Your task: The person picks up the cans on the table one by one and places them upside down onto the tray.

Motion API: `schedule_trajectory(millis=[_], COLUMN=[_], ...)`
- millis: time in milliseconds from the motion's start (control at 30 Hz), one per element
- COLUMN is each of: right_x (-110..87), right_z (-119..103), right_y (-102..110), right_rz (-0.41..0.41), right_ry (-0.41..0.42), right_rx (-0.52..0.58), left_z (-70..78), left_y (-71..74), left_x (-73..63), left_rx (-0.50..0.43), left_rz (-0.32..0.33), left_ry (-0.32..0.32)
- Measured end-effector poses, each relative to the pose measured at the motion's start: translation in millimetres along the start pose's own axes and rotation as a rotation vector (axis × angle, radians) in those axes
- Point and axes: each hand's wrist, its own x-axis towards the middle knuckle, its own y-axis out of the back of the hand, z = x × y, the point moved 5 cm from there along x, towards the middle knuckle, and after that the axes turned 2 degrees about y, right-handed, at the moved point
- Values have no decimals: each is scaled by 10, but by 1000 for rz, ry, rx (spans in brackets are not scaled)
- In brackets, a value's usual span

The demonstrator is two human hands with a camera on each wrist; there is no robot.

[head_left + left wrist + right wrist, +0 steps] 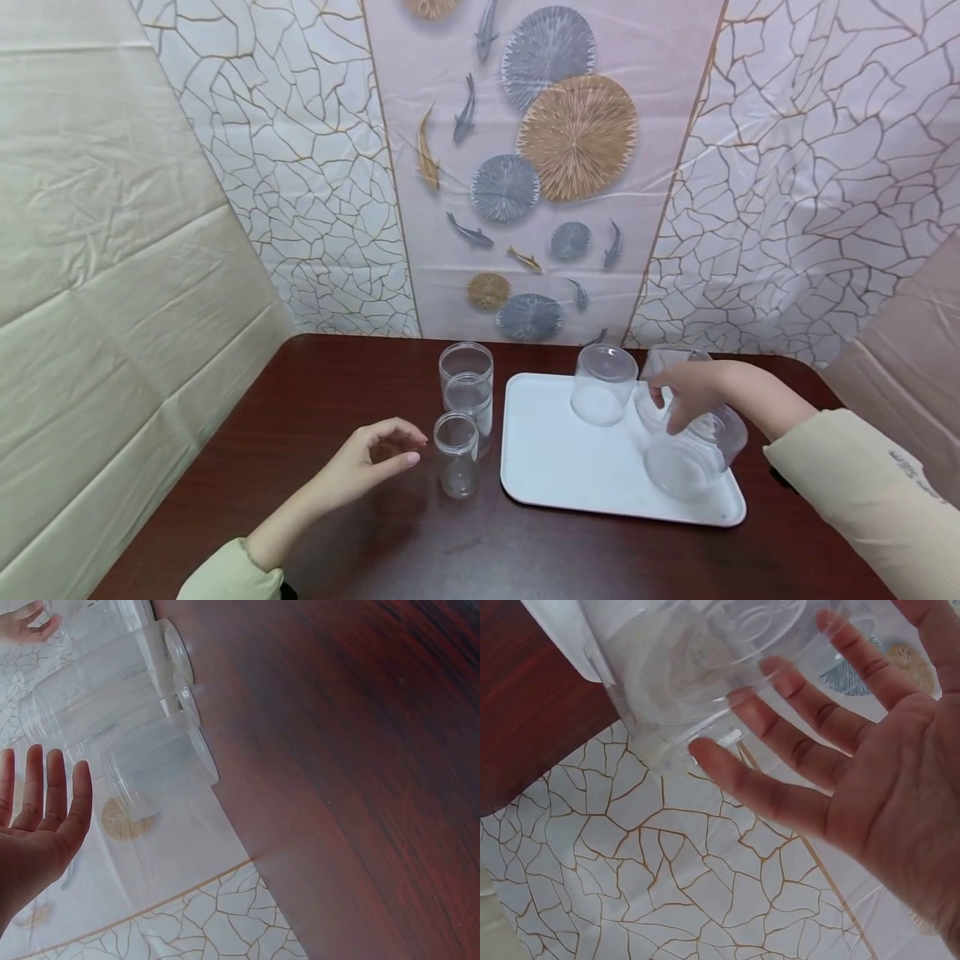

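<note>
My left hand (367, 462) is beside the small clear jar (457, 475), its fingers loosely bent and apart from the jar. A medium clear jar (480, 408) and a larger one (453, 362) stand in line behind the small one. In the left wrist view the left hand (45, 825) has its fingers spread with nothing in them. Over the right side of the tray, my right hand (693, 396) hovers above a wide clear container (686, 471). Its fingers (795, 754) look extended in the right wrist view; whether the fingertips touch a container, I cannot tell.
The white tray (555, 479) lies on the dark wooden table (465, 558). Another wide clear container (602, 392) sits at its back edge, and one more (660, 358) is at the back right, partly hidden by the right hand. Patterned cloth (315, 167) hangs behind the table.
</note>
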Motion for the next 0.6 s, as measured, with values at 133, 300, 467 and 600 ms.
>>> schedule_trajectory(millis=[133,300,467,600], right_x=[-28,-51,-59,-58], right_z=[23,34,31,31], right_y=[-58,-95,-96,-103], right_rz=[-27,-34,-27,-25], right_ry=[-35,-42,-35,-28], right_rx=[38,60,58,43], left_z=[3,7,22,36], left_y=[-10,-15,-18,-24], left_x=[15,45,88,116], left_rx=[-1,-5,7,13], left_rz=[-2,-8,-11,-18], left_ry=[-16,-10,-4,3])
